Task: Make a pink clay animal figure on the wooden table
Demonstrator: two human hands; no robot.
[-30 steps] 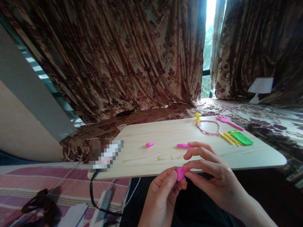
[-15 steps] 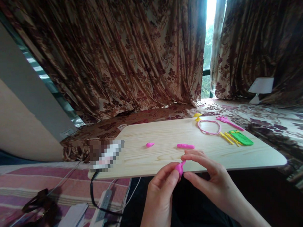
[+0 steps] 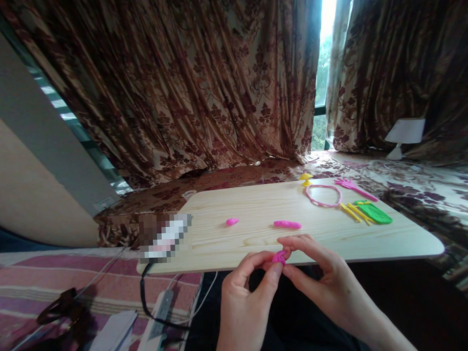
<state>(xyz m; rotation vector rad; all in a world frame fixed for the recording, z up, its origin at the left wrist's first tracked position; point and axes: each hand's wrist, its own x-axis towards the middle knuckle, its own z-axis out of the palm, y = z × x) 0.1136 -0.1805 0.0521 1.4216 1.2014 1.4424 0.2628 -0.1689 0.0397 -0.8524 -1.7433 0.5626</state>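
Observation:
A small lump of pink modelling clay (image 3: 278,258) is pinched between both my hands at the table's near edge. My left hand (image 3: 251,292) grips it from the left with thumb and index finger. From the right, my right hand (image 3: 324,274) presses its thumb and fingertips against the same lump. Beyond my hands, a pink clay roll (image 3: 287,225) lies on the wooden table (image 3: 213,248). Further left rests a small pink clay piece (image 3: 231,222) with a tapered end.
At the table's right lie a pink clay ring (image 3: 307,201), a pink hand-shaped stick (image 3: 357,190), yellow sticks (image 3: 350,213) and a flat green clay piece (image 3: 375,212). A yellow piece (image 3: 305,179) stands at the far edge. On the left are a blurred-out object (image 3: 167,240) and a power strip (image 3: 162,311).
The thin end of the pink clay that stuck up toward my right fingertips is now folded down into a compact lump. My right thumb has closed in on it.

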